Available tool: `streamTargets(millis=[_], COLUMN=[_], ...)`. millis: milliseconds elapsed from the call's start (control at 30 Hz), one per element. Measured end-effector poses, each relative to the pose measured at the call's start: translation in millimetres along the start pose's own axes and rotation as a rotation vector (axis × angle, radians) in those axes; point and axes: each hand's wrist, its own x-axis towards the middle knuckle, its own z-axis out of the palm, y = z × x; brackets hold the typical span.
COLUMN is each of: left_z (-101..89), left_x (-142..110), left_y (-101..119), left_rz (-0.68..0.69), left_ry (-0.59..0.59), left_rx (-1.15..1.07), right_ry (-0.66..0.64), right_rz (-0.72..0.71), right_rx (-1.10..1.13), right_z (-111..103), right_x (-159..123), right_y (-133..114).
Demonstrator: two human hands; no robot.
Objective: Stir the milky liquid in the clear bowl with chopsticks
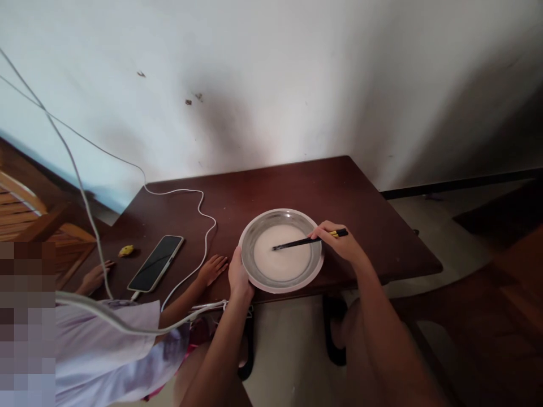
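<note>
A round metal bowl (248, 260) stands near the front edge of the dark table, with a milky white liquid (282, 263) inside. My left hand (238, 275) grips the bowl by its left rim, fingers partly hidden beneath it. Over the right rim, my right hand (335, 240) is closed around black chopsticks (294, 243) with yellow-marked ends. Their tips dip into the liquid near the middle of the bowl.
Another person's hand (212, 269) lies on the table (271, 189) left of the bowl. A phone (156, 264) on a white cable (206, 237) and a small yellow object (126, 250) lie further left. A wall (271, 85) rises behind.
</note>
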Motion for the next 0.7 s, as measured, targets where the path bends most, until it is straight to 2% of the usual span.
streamTargets(millis=[167,333,400,533,700], left_z=[-0.3,-0.2,0.5,1.3,1.2], left_x=[1.4,0.6,-0.4,-0.8,-0.4], left_y=[-1.6,0.0,0.7,0.6,-0.6], left_rz=[0.044,0.027,0.018,0.007,-0.004], left_ry=[-0.051,0.018,0.012,-0.04,0.006], left_rx=[-0.021,0.013,0.003,-0.049,-0.029], right_ry=[0.171,-0.006,0.025,0.169,0.006], right_rz=[0.032,0.025,-0.001,0.024,0.02], right_rx=[-0.015,0.018,-0.012,-0.019,0.017], right_z=[-7.2,-2.0,-1.6,-7.3,-3.0], right_x=[1.6,0.3,0.8,1.7,0.0], right_y=[4.4,0.7,0.5,3.0,-2.2])
